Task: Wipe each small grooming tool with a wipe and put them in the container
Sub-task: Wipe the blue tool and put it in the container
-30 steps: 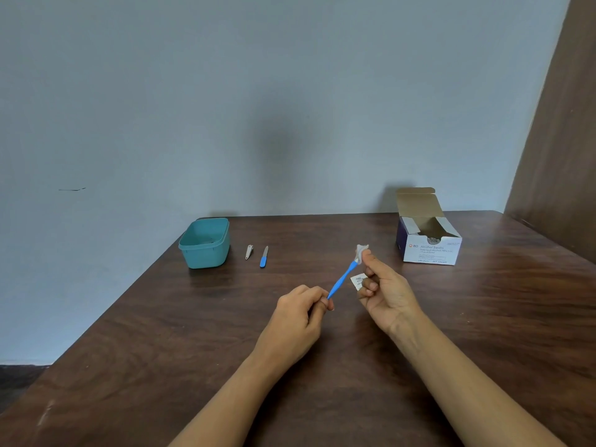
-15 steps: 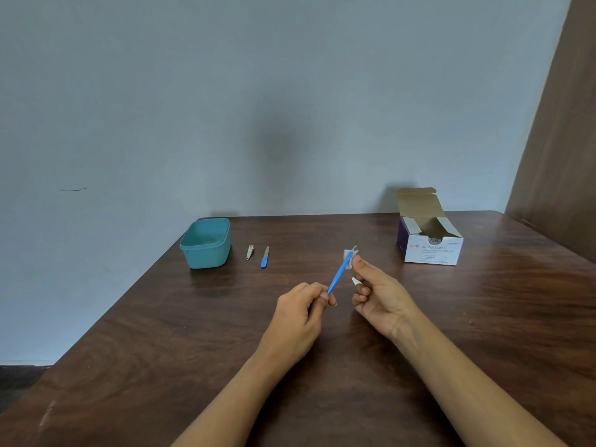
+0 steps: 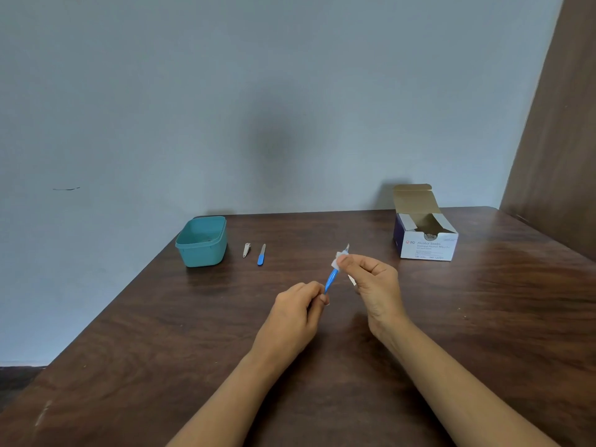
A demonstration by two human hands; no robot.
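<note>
My left hand [image 3: 298, 312] pinches the lower end of a blue-handled grooming tool [image 3: 331, 279] that slants up to the right above the table. My right hand [image 3: 371, 280] pinches a small white wipe [image 3: 336, 262] around the tool where the blue handle meets the metal tip, which pokes out above the wipe. A teal container [image 3: 203, 241] stands at the back left. Beside it lie a small metal nail clipper [image 3: 246, 250] and a blue-handled nail file [image 3: 261, 255].
An open box of alcohol swabs [image 3: 425, 243] stands at the back right of the wooden table [image 3: 161, 333]. A bit of white wrapper [image 3: 352, 280] shows just behind my right hand. A wall runs behind the table and a wooden panel rises at the right.
My right hand slid the wipe down from the tool's tip toward the handle, then a little back up. The left hand kept its hold on the handle end.
</note>
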